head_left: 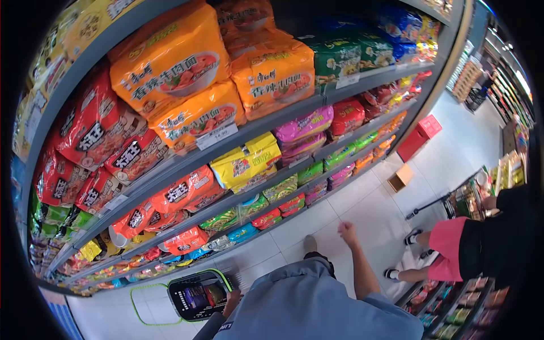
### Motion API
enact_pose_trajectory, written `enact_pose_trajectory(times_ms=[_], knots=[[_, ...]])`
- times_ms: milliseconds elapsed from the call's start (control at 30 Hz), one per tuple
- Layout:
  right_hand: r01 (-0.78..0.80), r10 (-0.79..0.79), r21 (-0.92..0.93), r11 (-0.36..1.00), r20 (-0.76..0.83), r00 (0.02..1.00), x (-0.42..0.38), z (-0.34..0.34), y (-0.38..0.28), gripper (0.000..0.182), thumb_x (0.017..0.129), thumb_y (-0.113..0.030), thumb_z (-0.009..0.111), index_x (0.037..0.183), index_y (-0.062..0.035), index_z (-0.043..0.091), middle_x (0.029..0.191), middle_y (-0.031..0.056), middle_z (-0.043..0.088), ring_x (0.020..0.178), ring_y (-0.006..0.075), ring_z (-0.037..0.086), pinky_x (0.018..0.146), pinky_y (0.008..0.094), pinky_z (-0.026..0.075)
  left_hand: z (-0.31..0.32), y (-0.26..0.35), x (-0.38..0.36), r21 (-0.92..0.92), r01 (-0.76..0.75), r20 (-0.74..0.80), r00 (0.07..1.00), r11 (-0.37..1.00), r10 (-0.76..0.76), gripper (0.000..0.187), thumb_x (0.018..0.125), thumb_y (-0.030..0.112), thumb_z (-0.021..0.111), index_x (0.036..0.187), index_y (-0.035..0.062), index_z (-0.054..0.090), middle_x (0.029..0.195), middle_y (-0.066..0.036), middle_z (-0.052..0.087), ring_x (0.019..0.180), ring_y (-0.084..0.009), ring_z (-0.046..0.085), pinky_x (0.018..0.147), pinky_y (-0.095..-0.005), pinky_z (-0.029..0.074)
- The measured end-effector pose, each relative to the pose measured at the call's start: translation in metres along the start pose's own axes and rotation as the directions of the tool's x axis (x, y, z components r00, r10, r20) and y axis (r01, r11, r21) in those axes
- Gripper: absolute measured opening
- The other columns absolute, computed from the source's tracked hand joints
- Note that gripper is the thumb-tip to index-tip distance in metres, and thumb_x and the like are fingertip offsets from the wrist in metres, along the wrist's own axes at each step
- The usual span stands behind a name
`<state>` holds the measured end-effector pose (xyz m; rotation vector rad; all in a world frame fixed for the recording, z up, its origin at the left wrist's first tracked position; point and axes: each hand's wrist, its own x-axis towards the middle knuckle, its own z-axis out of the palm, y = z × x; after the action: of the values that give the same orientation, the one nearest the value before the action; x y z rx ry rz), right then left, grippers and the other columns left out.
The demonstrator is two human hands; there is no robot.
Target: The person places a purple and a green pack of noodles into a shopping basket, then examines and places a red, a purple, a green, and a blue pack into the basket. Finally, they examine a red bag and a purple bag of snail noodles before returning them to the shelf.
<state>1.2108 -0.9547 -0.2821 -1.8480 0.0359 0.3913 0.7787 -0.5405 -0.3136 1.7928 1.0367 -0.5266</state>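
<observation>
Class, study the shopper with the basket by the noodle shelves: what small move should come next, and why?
Probably lifting the right hand toward the noodle packs. That hand hangs free and open beside the shelves, while the left hand grips the shopping basket, which looks to have room.

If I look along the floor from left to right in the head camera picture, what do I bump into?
Shopping basket held by the left hand → right hand, empty → cardboard box → red bin → another person's pink shorts → their cart.
</observation>
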Motion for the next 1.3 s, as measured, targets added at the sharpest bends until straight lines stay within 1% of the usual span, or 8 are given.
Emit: enact_pose_trajectory(times_ms=[233,500,533,567,700,800,933,1300], knots=[[0.521,-0.525,-0.069,0.851,-0.071,0.848,0.105,-0.05,-0.325,0.019,0.089,-0.013,0.057,0.102,-0.0008,0.062,0.086,0.0042,0.064,0.076,0.0092,0.057,0.07,0.0241,0.046,0.032,0.207,-0.007,-0.497,0.028,-0.126,0.986,0.867,-0.104,0.034,0.088,0.028,0.053,0.107,-0.0007,0.058,0.091,-0.014,0.064,0.073,-0.022,0.066,0.059,-0.031,0.053],[0.9,-0.986,-0.403,0.166,-0.045,0.161,0.143,-0.109,-0.553,0.014,0.081,-0.005,0.063,0.095,-0.0037,0.064,0.092,0.009,0.063,0.084,0.0259,0.06,0.075,0.0306,0.048,0.069,0.189,0.002,-0.546,0.089,-0.064,0.987,0.833,-0.147,0.031,0.087,0.022,0.054,0.11,0.0017,0.057,0.091,-0.014,0.064,0.07,-0.021,0.065,0.056,-0.0323,0.053],[0.866,-0.997,-0.495,0.064,0.002,0.075,0.148,-0.115,-0.571,0.016,0.08,-0.008,0.063,0.096,-0.0053,0.064,0.094,0.0083,0.062,0.086,0.0276,0.06,0.076,0.0316,0.048,0.074,0.138,0.019,-0.22,-0.024,-0.078,0.997,0.975,0.007,0.029,0.086,0.021,0.054,0.108,0.0022,0.058,0.088,-0.013,0.064,0.068,-0.0212,0.065,0.055,-0.0327,0.052],[0.862,-0.998,-0.504,0.053,0.002,0.063,0.156,-0.12,-0.583,0.016,0.08,-0.008,0.063,0.096,-0.0053,0.064,0.094,0.0083,0.062,0.086,0.0276,0.06,0.076,0.0316,0.048,0.081,0.099,0.034,0.122,-0.153,-0.041,0.986,0.981,0.159,0.027,0.084,0.019,0.054,0.106,0.0027,0.059,0.085,-0.013,0.064,0.066,-0.0213,0.064,0.053,-0.033,0.052],[0.797,-0.973,-0.599,-0.07,0.216,0.077,0.19,-0.139,-0.618,0.023,0.081,-0.017,0.063,0.102,-0.0085,0.063,0.101,0.0086,0.061,0.092,0.0278,0.058,0.081,0.0351,0.046,0.081,0.111,0.006,-0.068,-0.005,-0.159,0.987,0.998,-0.006,0.022,0.084,0.019,0.053,0.096,0.0027,0.063,0.078,-0.012,0.062,0.062,-0.0204,0.064,0.051,-0.0329,0.051],[0.863,-0.855,-0.42,0.279,0.301,0.423,0.195,-0.143,-0.655,0.028,0.079,-0.019,0.064,0.105,-0.0084,0.064,0.103,0.0092,0.062,0.097,0.0284,0.057,0.085,0.0364,0.046,0.049,0.22,-0.015,-0.52,0.071,-0.148,0.974,0.851,-0.172,0.024,0.087,0.023,0.051,0.088,0.0025,0.062,0.075,-0.009,0.061,0.061,-0.0186,0.063,0.051,-0.0309,0.05],[0.793,-0.824,-0.565,-0.228,0.546,0.152,0.226,-0.124,-0.678,0.029,0.08,-0.023,0.063,0.105,-0.0086,0.065,0.102,0.0111,0.063,0.099,0.0301,0.058,0.088,0.0385,0.045,0.006,0.353,0.007,-0.234,-0.401,-0.283,0.9,0.886,0.332,0.031,0.09,0.027,0.053,0.105,0.0001,0.059,0.077,-0.01,0.062,0.067,-0.0141,0.061,0.059,-0.0287,0.049],[0.83,-0.794,-0.485,-0.275,0.602,0.089,0.256,-0.092,-0.668,0.023,0.086,-0.019,0.054,0.101,-0.0071,0.066,0.104,0.0096,0.064,0.095,0.0309,0.059,0.083,0.0399,0.048,-0.01,0.66,-0.071,-0.103,-0.824,-0.034,0.563,0.557,0.826,0.034,0.091,0.019,0.055,0.119,0.0004,0.053,0.099,-0.013,0.063,0.085,-0.0155,0.06,0.076,-0.0296,0.048]])
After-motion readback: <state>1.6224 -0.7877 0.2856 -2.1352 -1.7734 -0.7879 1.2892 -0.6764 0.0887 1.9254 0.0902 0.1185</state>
